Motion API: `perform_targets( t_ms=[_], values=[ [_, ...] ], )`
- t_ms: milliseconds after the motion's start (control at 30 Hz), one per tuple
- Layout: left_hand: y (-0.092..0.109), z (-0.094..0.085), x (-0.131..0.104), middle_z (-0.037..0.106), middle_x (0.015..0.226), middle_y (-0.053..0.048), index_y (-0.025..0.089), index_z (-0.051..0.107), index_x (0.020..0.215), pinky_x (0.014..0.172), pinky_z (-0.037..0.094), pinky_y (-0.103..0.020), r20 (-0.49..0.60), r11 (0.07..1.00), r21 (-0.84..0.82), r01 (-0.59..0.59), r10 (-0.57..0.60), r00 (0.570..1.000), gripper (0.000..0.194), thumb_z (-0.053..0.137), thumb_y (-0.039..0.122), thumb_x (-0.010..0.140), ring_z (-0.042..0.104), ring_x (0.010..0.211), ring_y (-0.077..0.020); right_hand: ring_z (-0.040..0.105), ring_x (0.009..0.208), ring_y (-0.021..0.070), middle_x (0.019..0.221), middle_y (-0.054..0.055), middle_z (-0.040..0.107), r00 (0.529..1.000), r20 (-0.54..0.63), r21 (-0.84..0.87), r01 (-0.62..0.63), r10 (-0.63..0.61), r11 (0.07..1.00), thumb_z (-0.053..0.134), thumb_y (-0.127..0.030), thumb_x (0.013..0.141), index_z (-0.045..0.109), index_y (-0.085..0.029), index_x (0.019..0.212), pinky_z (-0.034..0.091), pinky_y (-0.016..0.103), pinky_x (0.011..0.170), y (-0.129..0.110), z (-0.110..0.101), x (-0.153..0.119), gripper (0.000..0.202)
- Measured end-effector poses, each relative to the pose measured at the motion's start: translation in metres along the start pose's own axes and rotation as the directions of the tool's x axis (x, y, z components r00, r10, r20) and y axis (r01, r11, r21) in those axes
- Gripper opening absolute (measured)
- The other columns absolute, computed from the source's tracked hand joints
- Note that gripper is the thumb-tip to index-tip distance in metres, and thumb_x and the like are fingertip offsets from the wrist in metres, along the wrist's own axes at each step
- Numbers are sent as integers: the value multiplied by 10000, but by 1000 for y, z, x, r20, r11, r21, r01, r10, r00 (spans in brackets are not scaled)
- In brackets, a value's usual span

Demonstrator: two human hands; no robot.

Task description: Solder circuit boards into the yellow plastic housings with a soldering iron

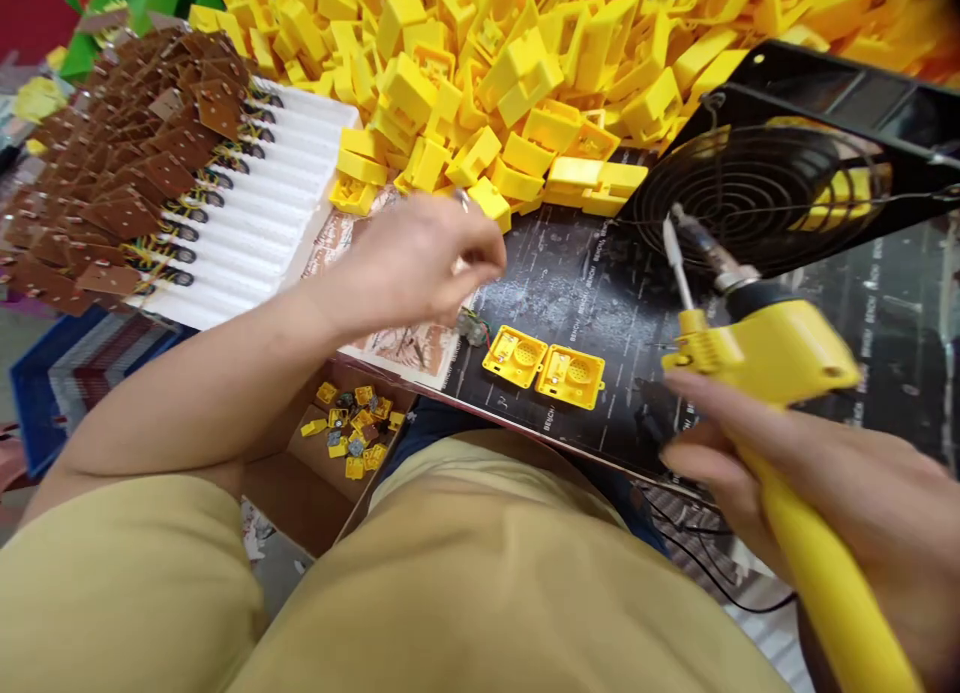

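My left hand (439, 258) hovers over the near edge of the workbench, its fingers curled together. Whatever may be between those fingertips is hidden. My right hand (817, 473) is wrapped around the handle of a yellow soldering gun (780, 348), whose metal tip and thin feed tube point up toward a black fan. Between both hands, an opened yellow plastic case (514, 356) lies with its two halves side by side on the black bench top. A small greyish part with thin wires (472, 327) sits just left of it, below my left hand.
Yellow plastic cases (517, 73) are heaped along the back. The black fan (750, 188) stands at the right on the bench top (555, 273). Brown circuit boards with wired parts (142, 163) are piled on a white ridged sheet (277, 193). Below is a cardboard box (300, 493) holding several yellow pieces.
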State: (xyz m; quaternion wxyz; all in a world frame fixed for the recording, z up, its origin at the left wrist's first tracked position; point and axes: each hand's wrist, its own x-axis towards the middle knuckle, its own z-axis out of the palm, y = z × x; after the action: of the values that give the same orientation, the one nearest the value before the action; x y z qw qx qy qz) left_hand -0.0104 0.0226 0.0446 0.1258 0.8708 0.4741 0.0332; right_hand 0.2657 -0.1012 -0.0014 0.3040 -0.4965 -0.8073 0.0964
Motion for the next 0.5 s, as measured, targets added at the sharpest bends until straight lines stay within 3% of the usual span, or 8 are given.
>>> perform_targets(
  t_ms=[67,100,200,267,333,500],
  values=[
    [-19,-13,-4,719,859,-32,233,745,920,849,459,-329,-121,995,-6,97,-97,988,224,539,281,847,653,892,-212,644,631,141,753,-33,666,998,65,46,17,-20,999,602,-245,919,610,-301,1184,504,268,594,1,8,2,271],
    [-30,-16,-6,716,850,-31,241,748,908,854,457,-329,-130,990,24,138,-134,982,220,541,274,840,651,902,-218,663,693,151,811,-17,681,997,69,52,29,-33,998,608,-227,913,616,-280,1153,510,275,627,3,13,2,246],
    [-58,-17,-13,709,836,-27,249,752,889,850,460,-322,10,974,154,166,-169,986,224,539,262,819,645,924,-225,680,822,202,926,39,685,991,7,-14,133,-133,991,687,-294,859,606,-238,1131,515,310,651,14,29,2,289],
    [-69,-13,-16,705,901,-32,241,749,947,866,459,-316,139,978,190,91,-119,983,264,511,252,833,637,948,-216,675,875,235,934,59,675,976,-7,-32,217,-218,976,734,-355,813,580,-225,1163,523,332,652,20,41,4,403],
    [-74,-10,-20,693,1017,-35,245,735,1020,907,446,-315,202,986,165,-9,-24,979,303,483,231,853,623,988,-202,664,957,260,1001,83,668,971,-10,-1,238,-238,971,745,-353,803,553,-209,1196,545,354,707,22,53,5,460],
    [-79,2,-25,650,1191,-44,235,717,1045,1028,390,-368,192,979,86,-184,165,967,269,508,238,876,575,1134,-226,654,1023,258,1199,121,625,980,-39,7,198,-197,980,734,-251,813,524,-202,1231,569,356,761,15,71,7,470]
  ],
)
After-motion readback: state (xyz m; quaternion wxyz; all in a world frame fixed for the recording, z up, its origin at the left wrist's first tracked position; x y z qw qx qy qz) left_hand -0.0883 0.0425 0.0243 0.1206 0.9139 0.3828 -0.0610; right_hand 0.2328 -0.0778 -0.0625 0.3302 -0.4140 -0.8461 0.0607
